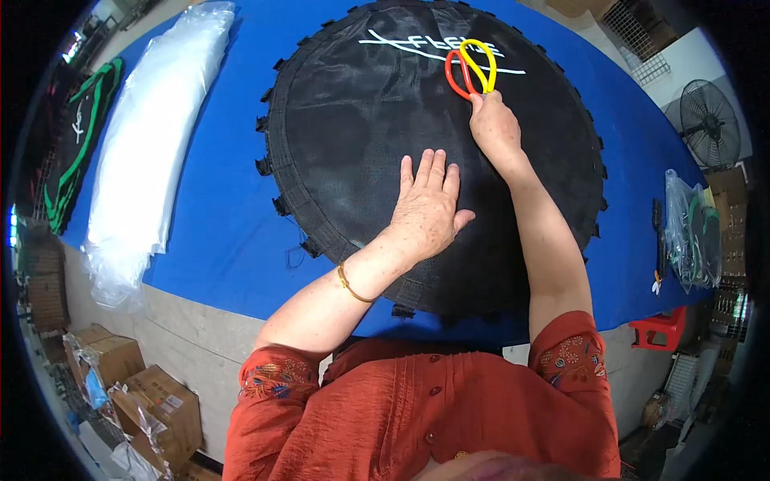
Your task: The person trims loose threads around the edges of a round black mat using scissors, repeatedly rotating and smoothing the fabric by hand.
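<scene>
We see a big round black mat (345, 120) lying flat on the blue surface (216, 184). Our left hand (425, 210) is open, palm down on it. Our right hand (495, 128) is closed around what look like scissors (492, 70), with the red and yellow loops poking out past the fist.

The mat looks thin, soft and bendy, and likely light for its size (it might be a bit slippery too). We think it is best held by the thick rim, with two hands set wide apart, so the middle does not sag. The scissors look hard and small, and the loops are a good place to hold them.

We cannot see the blades, as the right hand hides them. The loops cover some white letters (425, 42), which are hard to read. The mat's far edge is cut off.
</scene>
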`<move>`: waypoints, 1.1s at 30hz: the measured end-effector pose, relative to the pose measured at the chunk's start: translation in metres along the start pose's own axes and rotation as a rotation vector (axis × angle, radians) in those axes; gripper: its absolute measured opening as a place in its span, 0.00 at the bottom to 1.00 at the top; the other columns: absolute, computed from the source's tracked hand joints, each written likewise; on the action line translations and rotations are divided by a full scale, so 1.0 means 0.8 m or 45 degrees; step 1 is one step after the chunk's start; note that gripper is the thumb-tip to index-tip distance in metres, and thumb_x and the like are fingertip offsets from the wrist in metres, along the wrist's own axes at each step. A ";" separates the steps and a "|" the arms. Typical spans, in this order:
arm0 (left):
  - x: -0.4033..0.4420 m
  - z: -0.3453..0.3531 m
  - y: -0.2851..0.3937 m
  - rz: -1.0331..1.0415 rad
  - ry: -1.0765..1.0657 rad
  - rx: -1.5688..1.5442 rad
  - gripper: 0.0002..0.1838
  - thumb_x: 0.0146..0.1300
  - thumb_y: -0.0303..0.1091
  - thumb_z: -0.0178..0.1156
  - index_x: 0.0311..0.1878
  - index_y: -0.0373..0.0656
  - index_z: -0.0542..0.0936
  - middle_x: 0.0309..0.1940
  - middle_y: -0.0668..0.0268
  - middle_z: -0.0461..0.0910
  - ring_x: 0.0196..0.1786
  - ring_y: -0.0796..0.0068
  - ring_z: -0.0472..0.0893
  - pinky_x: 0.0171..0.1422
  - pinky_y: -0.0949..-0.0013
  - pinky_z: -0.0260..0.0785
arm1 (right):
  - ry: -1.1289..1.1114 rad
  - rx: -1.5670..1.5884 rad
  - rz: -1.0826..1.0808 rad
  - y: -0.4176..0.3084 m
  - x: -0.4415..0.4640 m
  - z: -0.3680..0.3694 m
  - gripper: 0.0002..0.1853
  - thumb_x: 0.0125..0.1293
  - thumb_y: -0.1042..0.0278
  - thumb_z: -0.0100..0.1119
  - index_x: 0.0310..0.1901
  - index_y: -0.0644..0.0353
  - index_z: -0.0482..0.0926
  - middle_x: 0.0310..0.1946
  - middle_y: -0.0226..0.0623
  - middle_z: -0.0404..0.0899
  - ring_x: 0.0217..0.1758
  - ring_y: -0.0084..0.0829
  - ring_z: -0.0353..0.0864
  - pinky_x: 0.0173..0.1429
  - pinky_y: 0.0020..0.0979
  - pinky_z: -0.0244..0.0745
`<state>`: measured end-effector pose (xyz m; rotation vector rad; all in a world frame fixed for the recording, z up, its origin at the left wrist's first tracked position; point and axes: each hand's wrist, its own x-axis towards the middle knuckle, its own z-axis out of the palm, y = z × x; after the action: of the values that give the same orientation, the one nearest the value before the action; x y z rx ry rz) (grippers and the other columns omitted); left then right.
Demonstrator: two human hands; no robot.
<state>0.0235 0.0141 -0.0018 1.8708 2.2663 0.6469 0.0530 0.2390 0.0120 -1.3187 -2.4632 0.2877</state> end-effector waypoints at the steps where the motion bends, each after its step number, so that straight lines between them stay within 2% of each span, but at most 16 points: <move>1: 0.001 -0.001 0.001 0.002 0.004 -0.003 0.45 0.74 0.56 0.66 0.81 0.29 0.67 0.83 0.35 0.60 0.89 0.37 0.54 0.90 0.31 0.43 | -0.013 -0.004 -0.007 0.001 -0.005 -0.002 0.23 0.85 0.48 0.52 0.53 0.66 0.77 0.42 0.63 0.89 0.50 0.63 0.91 0.56 0.58 0.84; 15: 0.002 -0.001 0.002 -0.011 -0.006 -0.006 0.45 0.74 0.55 0.66 0.81 0.29 0.66 0.84 0.35 0.59 0.89 0.37 0.54 0.90 0.31 0.43 | -0.018 -0.102 -0.024 -0.008 -0.013 -0.012 0.23 0.85 0.48 0.51 0.52 0.66 0.77 0.41 0.62 0.90 0.48 0.63 0.91 0.55 0.59 0.84; 18: 0.001 0.001 0.001 -0.008 -0.014 -0.008 0.45 0.74 0.55 0.66 0.81 0.29 0.66 0.84 0.35 0.58 0.89 0.36 0.53 0.90 0.31 0.42 | 0.029 -0.085 0.008 0.003 0.012 -0.006 0.23 0.85 0.48 0.50 0.52 0.66 0.77 0.43 0.62 0.90 0.50 0.64 0.91 0.55 0.60 0.83; 23: 0.002 -0.001 0.003 -0.011 -0.017 -0.015 0.45 0.74 0.54 0.66 0.81 0.28 0.66 0.84 0.34 0.58 0.89 0.36 0.53 0.90 0.31 0.42 | -0.021 0.132 0.131 0.012 0.056 0.015 0.28 0.83 0.47 0.52 0.57 0.71 0.80 0.49 0.67 0.88 0.58 0.66 0.88 0.63 0.60 0.80; 30: 0.001 -0.001 0.002 -0.003 -0.011 -0.035 0.45 0.74 0.53 0.67 0.80 0.28 0.66 0.83 0.34 0.59 0.89 0.35 0.53 0.90 0.31 0.42 | -0.094 0.058 -0.022 -0.037 0.039 0.011 0.25 0.83 0.48 0.52 0.55 0.68 0.80 0.47 0.64 0.89 0.56 0.63 0.89 0.61 0.59 0.82; 33: 0.002 0.001 0.001 -0.004 0.009 -0.061 0.45 0.74 0.53 0.67 0.80 0.28 0.66 0.83 0.34 0.58 0.89 0.35 0.53 0.90 0.31 0.41 | -0.054 0.070 0.051 -0.031 0.055 0.015 0.25 0.84 0.48 0.52 0.55 0.68 0.79 0.46 0.64 0.89 0.55 0.63 0.89 0.61 0.59 0.82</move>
<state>0.0243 0.0159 -0.0019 1.8457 2.2372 0.7021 0.0061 0.2619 0.0174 -1.3542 -2.4475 0.3941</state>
